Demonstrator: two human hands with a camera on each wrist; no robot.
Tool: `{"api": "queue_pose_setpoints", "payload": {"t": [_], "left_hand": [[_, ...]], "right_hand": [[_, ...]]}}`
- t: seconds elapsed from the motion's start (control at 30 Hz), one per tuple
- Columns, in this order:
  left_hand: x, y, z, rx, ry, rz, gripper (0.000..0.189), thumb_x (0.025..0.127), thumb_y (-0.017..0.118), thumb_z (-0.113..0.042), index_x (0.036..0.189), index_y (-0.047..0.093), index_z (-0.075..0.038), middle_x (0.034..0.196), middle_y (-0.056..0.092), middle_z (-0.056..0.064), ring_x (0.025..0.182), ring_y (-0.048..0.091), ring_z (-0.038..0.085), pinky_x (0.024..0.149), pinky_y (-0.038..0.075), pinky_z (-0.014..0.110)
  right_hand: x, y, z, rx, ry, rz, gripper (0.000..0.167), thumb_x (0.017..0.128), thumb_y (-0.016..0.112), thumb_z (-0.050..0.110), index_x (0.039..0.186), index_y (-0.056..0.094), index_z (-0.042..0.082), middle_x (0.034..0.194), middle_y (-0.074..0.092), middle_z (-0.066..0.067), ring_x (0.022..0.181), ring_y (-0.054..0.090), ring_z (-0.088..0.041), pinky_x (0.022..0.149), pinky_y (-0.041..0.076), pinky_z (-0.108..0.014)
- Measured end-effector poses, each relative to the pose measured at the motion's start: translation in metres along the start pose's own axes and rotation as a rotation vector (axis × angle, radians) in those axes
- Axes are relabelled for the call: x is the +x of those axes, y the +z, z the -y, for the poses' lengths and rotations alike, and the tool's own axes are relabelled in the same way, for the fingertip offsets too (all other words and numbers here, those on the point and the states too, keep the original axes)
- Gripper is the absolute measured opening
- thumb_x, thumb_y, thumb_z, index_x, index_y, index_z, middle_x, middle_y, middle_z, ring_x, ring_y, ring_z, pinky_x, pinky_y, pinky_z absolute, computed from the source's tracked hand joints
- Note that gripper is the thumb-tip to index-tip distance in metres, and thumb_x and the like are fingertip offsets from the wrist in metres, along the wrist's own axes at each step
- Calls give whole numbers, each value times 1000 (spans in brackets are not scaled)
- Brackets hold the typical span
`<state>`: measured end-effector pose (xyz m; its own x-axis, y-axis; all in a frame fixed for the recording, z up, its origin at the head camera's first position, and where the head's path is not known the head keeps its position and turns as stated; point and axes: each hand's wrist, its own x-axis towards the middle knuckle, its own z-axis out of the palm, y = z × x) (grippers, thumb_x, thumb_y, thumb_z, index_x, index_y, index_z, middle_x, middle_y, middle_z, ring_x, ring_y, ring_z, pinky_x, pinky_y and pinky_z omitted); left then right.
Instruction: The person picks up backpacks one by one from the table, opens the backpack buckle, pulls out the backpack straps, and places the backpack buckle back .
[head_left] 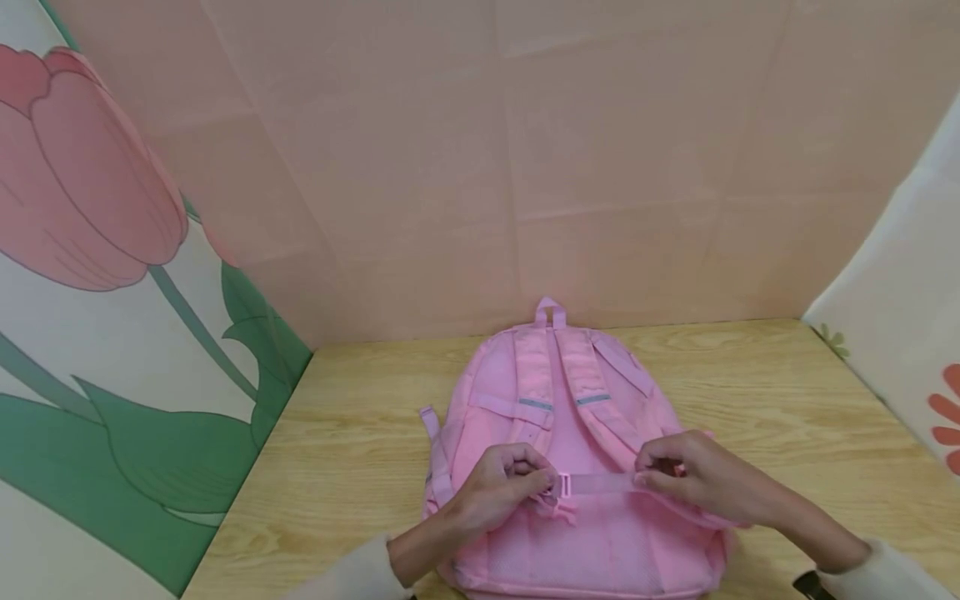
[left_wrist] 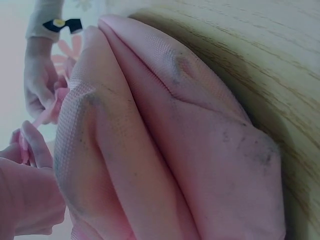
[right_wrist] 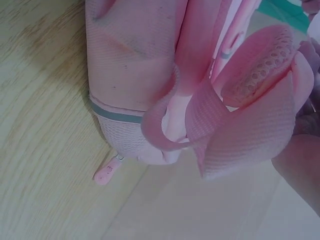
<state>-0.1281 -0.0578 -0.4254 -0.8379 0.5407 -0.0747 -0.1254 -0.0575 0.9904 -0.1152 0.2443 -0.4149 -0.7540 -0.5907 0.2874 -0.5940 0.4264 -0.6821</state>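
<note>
A pink backpack point(head_left: 570, 550) lies on the wooden table, shoulder straps up and top loop toward the back wall. Across its lower part a flat pink strap point(head_left: 603, 484) runs taut between both hands. My left hand point(head_left: 501, 485) pinches the pink buckle point(head_left: 566, 486) at the strap's left end, and a small loose clip point(head_left: 564, 512) hangs just below. At the other end, my right hand point(head_left: 705, 477) grips the strap between thumb and fingers. In the right wrist view, a mesh-lined padded piece point(right_wrist: 265, 65) and loose webbing point(right_wrist: 165, 135) hang beside that hand.
The wooden table point(head_left: 345, 467) extends around the bag. A pinkish wall covering point(head_left: 420, 167) rises behind it, with a tulip-printed panel point(head_left: 82, 183) at left and a white flowered one point(head_left: 900, 283) at right. A pink zipper pull point(right_wrist: 105, 171) sticks out at the bag's side.
</note>
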Motion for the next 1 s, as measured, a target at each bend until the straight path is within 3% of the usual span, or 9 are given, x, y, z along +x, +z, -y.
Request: {"api": "queue_pose_setpoints", "payload": {"t": [0.23,0.57,0.7,0.87,1.0], "left_hand": [[-1,0,-2,-9,-6,13,19,94,65,-4,102,63,13,82,70,6,66,69,11,66,62,25],[-3,0,-3,33,-6,28,18,95,65,-6,103,65,10,83,69,4,68,68,11,70,63,28],[-2,-3,-3,5,-15,140,21,94,66,-6,106,63,11,88,72,6,76,70,13,78,63,36],[0,-6,-4,-19,-15,305,28,94,66,-3,117,59,9,94,70,1,84,69,9,76,62,26],[2,-3,-9,39,5,368,32,94,65,-4,125,60,3,100,71,7,86,68,7,72,60,24]], "right_hand": [[-2,-3,2,-2,29,7,17,93,69,13,85,65,27,70,62,13,63,48,6,49,46,-18],[-3,-4,0,-30,-16,-16,21,93,70,11,84,65,30,71,62,15,62,47,7,49,45,-17],[-4,-4,0,-33,-14,-27,19,92,71,11,85,65,27,72,63,13,63,47,6,49,45,-17],[-5,-4,0,-18,-14,-21,20,91,72,9,85,65,26,73,61,13,64,49,5,49,46,-18],[-7,-1,-2,-21,-33,-24,22,88,73,5,86,65,25,73,59,14,66,51,3,49,47,-18]]}}
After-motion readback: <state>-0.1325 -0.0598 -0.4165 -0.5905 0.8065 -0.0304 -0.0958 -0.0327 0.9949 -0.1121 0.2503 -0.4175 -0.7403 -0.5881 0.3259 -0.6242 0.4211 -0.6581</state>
